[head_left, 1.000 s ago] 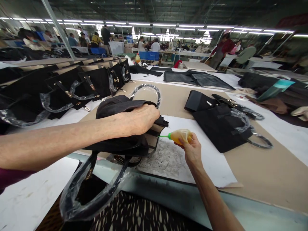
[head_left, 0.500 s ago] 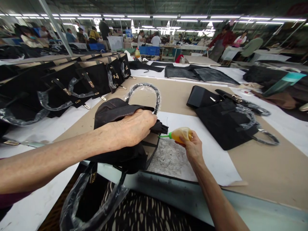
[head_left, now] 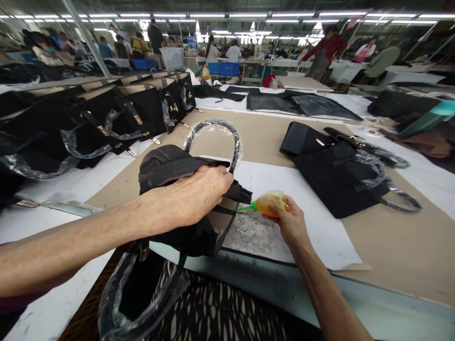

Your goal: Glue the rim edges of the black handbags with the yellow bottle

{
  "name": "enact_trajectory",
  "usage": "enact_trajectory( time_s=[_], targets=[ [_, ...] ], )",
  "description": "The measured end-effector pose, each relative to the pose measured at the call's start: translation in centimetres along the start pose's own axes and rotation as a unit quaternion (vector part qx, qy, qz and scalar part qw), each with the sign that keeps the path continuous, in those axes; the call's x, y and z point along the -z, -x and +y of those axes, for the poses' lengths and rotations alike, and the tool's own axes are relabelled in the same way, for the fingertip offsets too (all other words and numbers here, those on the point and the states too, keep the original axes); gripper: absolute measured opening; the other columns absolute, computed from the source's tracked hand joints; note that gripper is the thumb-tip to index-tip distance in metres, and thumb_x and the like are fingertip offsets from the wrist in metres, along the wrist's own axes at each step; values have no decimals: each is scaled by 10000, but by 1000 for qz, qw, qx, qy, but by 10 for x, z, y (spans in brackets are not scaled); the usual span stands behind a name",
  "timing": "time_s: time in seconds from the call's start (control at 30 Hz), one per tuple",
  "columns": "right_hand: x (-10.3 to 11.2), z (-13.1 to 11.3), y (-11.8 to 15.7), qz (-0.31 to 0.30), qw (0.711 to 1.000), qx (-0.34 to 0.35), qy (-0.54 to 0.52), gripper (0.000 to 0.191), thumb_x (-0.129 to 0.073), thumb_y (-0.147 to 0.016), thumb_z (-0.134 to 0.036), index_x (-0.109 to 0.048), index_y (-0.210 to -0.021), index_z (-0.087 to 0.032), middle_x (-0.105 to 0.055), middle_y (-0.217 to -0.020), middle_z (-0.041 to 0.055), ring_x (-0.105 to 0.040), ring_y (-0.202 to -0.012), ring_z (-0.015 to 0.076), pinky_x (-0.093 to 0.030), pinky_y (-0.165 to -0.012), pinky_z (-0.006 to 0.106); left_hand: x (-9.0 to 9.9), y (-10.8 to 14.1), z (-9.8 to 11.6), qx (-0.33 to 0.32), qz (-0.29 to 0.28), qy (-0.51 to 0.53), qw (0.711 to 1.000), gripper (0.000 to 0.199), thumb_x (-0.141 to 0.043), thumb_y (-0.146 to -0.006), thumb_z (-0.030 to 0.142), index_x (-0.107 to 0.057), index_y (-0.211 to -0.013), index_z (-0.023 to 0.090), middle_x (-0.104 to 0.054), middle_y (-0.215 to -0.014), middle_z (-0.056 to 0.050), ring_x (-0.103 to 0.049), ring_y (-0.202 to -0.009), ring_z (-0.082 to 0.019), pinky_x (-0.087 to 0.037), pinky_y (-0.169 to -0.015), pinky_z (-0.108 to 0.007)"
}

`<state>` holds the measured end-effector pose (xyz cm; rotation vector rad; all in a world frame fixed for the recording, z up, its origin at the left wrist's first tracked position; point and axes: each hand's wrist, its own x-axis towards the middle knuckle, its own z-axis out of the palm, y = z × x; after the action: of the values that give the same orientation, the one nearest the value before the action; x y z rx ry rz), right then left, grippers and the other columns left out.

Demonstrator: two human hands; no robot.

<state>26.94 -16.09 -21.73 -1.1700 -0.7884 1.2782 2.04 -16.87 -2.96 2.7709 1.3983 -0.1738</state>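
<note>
A black bag (head_left: 199,237) rests at the table's front edge, one plastic-wrapped handle (head_left: 213,124) standing up behind it and another hanging below the edge. My left hand (head_left: 206,189) is closed on the bag's dark lining (head_left: 167,163), its fingertips partly hidden. Between the fingers and thumb of my right hand (head_left: 293,220) is a squeeze bottle (head_left: 270,203) of amber liquid with a green nozzle. The nozzle's thin tip points left and meets the bag's open edge, just below the folded black material (head_left: 240,192).
Several black bags (head_left: 142,111) stand in rows at the left. Another black bag (head_left: 337,180) lies at the right, beside white paper (head_left: 302,189). Dark flat panels (head_left: 272,103) lie farther back. People (head_left: 325,52) are in the background.
The view has shifted slightly, so the background sits a little higher. Both hands keep their holds, and the nozzle tip remains at the bag's edge.
</note>
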Motion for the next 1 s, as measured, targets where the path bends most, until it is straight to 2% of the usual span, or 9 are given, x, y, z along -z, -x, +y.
enact_trajectory(
  time_s=[0.13,0.33,0.67,0.9,1.0],
  targets=[
    [-1,-3,4,-4,1000,-10,-6,494,-889,-533,-355,-638,-929,-201,-652,-869,-3,-641,-726,180,-587,-539,250,1,6,6,12,-21,1,1000,96,-482,-839,108,-497,-909,171,-567,-937,-60,-585,-755,-213,-413,-572,-301],
    [-3,-5,12,-1,1000,-26,-9,491,-893,-519,-349,-639,-909,-194,-654,-850,-3,-640,-708,179,-583,-512,243,-10,15,3,-17,12,14,1000,104,-471,-857,111,-462,-928,187,-533,-953,-46,-558,-734,-198,-415,-562,-305],
    [-4,-9,18,9,998,-55,-15,510,-891,-503,-338,-634,-915,-182,-661,-860,14,-649,-741,196,-582,-501,245,-12,20,8,-13,10,21,1000,128,-477,-861,110,-455,-963,184,-525,-999,-51,-559,-766,-206,-427,-588,-318],
    [-7,-12,25,-10,998,-62,-15,482,-892,-511,-326,-639,-892,-177,-642,-834,3,-630,-700,176,-569,-480,234,-7,21,12,1,-12,24,1000,121,-477,-868,111,-455,-968,176,-525,-1011,-66,-566,-774,-207,-438,-584,-308],
    [0,-15,31,-4,998,-65,-7,484,-894,-514,-332,-636,-891,-171,-635,-851,10,-623,-714,180,-566,-478,236,-6,21,11,-9,-23,35,999,130,-475,-873,106,-458,-987,166,-527,-1035,-79,-573,-801,-215,-461,-612,-320]
  ],
)
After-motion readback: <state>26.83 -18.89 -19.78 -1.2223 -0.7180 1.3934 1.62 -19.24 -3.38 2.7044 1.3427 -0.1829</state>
